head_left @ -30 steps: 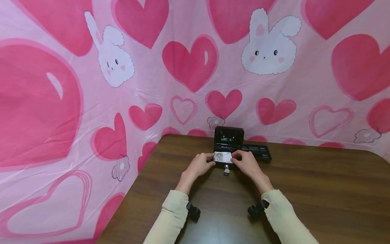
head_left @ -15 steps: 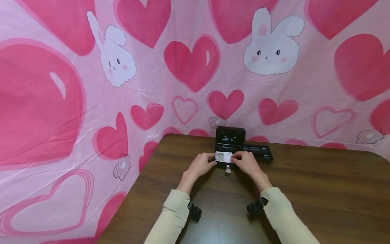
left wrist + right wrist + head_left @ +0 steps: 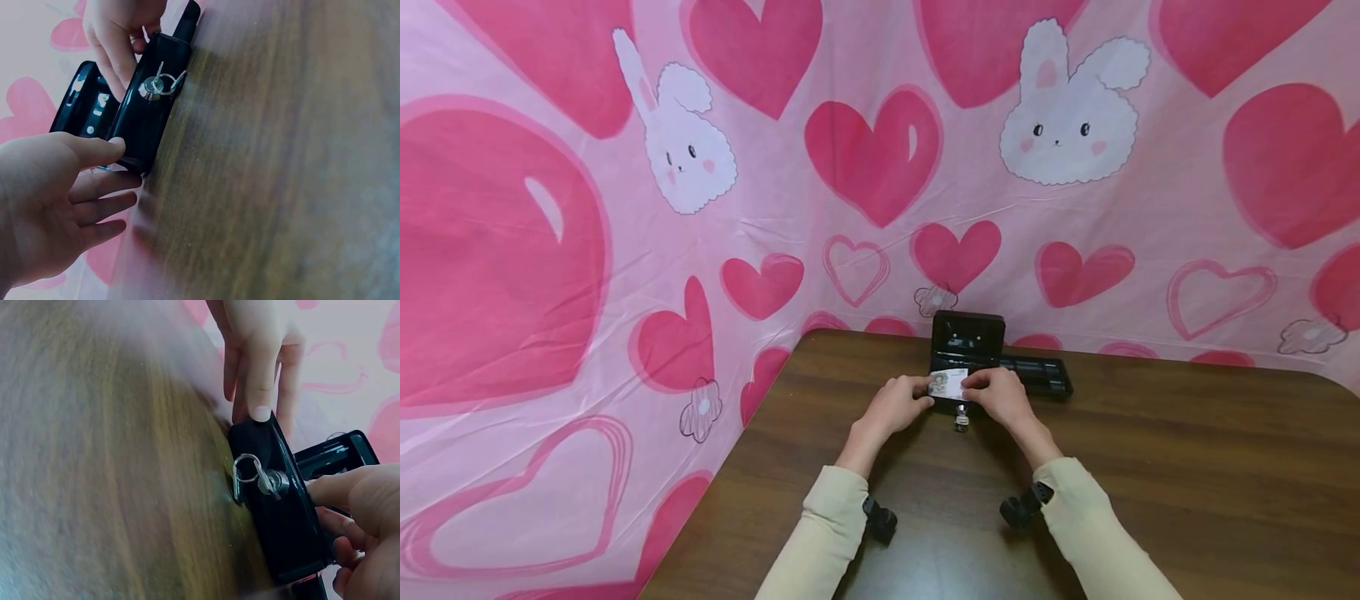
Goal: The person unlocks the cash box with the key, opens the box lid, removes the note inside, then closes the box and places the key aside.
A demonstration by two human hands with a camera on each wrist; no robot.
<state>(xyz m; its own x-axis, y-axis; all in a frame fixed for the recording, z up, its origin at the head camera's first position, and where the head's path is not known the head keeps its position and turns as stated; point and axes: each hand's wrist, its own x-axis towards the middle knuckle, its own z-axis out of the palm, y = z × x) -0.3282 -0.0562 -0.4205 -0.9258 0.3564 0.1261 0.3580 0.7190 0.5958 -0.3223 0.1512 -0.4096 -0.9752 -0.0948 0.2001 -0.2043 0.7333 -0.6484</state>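
A small black cash box (image 3: 275, 531) stands on the table with its lid (image 3: 967, 329) raised at the back. In its front lock sits a key (image 3: 267, 481) on a metal ring. A pale banknote (image 3: 947, 384) lies over the box's opening in the head view. My left hand (image 3: 891, 406) grips the box's left end, thumb on the upper front edge and fingers along the side. At the note's right end, my right hand (image 3: 1003, 396) pinches it, fingertips dipping behind the front wall. Both wrist views hide the note.
Behind and to the right of the box lies a black compartment tray (image 3: 1045, 377). The brown wooden table (image 3: 1187, 467) stretches toward me and to the right. A pink cloth (image 3: 865, 275) with hearts and rabbits hangs along its far and left edges.
My right hand has shifted slightly left, and the banknote's visible part is shorter and more tilted. The left hand stays at the box's left end.
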